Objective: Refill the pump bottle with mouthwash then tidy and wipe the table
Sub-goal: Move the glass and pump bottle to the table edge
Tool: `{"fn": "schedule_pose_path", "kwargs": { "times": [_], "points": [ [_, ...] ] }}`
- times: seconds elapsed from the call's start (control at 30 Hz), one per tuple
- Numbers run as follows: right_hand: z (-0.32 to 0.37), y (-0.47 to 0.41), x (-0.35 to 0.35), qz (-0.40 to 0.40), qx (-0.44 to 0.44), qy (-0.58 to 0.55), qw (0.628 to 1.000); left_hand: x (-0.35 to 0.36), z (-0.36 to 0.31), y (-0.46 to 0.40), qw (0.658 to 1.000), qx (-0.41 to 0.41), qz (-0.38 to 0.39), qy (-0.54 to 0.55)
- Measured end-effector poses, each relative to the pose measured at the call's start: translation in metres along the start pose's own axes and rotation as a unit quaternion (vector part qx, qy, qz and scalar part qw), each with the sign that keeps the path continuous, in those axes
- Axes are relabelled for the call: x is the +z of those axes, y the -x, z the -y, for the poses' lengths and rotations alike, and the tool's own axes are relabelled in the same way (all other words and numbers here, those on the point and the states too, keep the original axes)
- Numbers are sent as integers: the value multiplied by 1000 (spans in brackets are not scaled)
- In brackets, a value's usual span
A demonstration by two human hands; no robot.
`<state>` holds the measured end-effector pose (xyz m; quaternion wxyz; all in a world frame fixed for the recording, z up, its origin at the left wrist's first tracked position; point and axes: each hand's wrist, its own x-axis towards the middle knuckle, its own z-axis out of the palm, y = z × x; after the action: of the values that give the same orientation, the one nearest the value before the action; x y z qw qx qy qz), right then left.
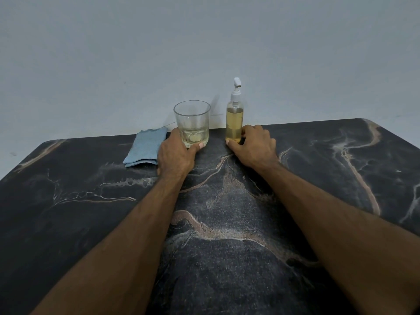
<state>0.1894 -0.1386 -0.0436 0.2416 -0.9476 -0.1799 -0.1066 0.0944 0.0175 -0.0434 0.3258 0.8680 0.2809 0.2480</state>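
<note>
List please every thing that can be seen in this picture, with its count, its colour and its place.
glass: one, clear, a little pale yellow liquid at the bottom; stands at the far edge of the table, near the wall.
pump bottle: one, clear with white pump, yellow liquid almost to the shoulder; stands right of the glass.
cloth: one, light blue, folded; lies left of the glass.
table: one, black marble pattern with pale veins.
wall: one, grey-white, behind the table.
left hand: one, holds the base of the glass.
right hand: one, holds the base of the pump bottle.
</note>
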Motion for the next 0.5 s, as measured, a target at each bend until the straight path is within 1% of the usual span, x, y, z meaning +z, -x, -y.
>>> {"fn": "schedule_pose_path", "kwargs": {
  "times": [0.5],
  "points": [
    [-1, -1, 2, -3, 5, -2, 1000, -2, -3, 1, 1000, -17, 5, -8]
  ]
}}
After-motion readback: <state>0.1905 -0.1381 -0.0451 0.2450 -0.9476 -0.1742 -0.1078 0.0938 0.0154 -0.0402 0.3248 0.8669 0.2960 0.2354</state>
